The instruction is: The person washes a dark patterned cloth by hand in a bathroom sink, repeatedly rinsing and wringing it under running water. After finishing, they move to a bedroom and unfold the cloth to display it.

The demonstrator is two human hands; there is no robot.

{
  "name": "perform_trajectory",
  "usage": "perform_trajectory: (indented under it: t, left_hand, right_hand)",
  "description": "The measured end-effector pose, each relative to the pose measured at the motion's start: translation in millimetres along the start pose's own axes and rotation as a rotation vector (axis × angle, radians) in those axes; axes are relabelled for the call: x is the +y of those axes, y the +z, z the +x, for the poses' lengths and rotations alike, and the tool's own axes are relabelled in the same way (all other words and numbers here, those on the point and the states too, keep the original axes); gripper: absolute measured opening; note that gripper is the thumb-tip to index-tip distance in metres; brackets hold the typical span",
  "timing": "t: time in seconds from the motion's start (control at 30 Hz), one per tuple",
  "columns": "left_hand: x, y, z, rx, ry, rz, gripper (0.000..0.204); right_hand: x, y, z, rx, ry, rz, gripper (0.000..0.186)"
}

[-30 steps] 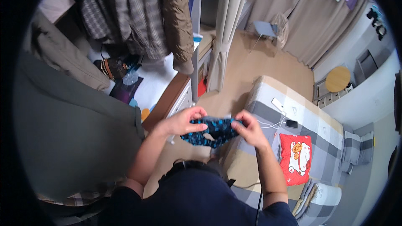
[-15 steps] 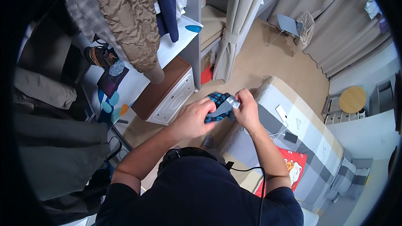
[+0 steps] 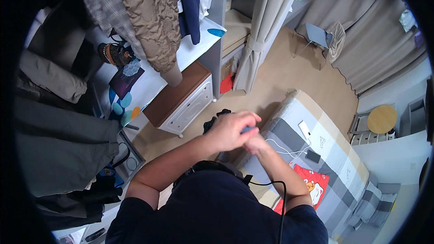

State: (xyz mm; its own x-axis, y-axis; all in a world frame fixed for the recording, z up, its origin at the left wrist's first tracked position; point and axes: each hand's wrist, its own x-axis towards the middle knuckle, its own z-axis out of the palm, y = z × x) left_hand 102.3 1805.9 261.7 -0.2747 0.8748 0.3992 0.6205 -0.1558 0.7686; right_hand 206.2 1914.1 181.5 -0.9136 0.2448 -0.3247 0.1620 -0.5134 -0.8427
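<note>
In front of my body my two hands meet over the floor. My left hand (image 3: 229, 131) is closed, its fingers curled over my right hand (image 3: 256, 143), which is closed too and slightly blurred. A small blue-grey bit of cloth (image 3: 247, 129) shows between them. Beyond the back of my left hand, dark bunched cloth (image 3: 209, 125) sticks out, apparently part of the same blue-and-black checked cloth with a grey band seen earlier. My hands hide most of it, and its exact kind is unclear.
Left stands a brown-topped white cabinet (image 3: 194, 101) below hanging clothes (image 3: 151, 18). At right is a bed with a checked cover (image 3: 289, 113), a white power bank (image 3: 304, 129), a phone (image 3: 312, 156) and a red cushion (image 3: 318, 180). A chair (image 3: 318, 35) stands farther off.
My hands have come together, the left moving right and over the right one. The checked cloth, stretched between them before, is now mostly covered. The view has shifted slightly.
</note>
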Motion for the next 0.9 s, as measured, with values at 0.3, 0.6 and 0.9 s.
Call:
perform_trajectory:
  t: [0.3,0.6,0.9]
  left_hand:
    - [-5,-44,-93,0.133,-0.303,0.214,0.042]
    - [-125,-37,-131,0.36,-0.723,-0.238,0.04]
    - [-112,-135,-131,0.072,-0.814,-0.381,0.026]
  right_hand:
    - [-1,10,29,0.054,-0.624,-0.08,0.063]
    - [-42,30,34,0.372,-0.875,-1.042,0.048]
    - [-81,-3,13,0.034,-0.17,-1.916,0.034]
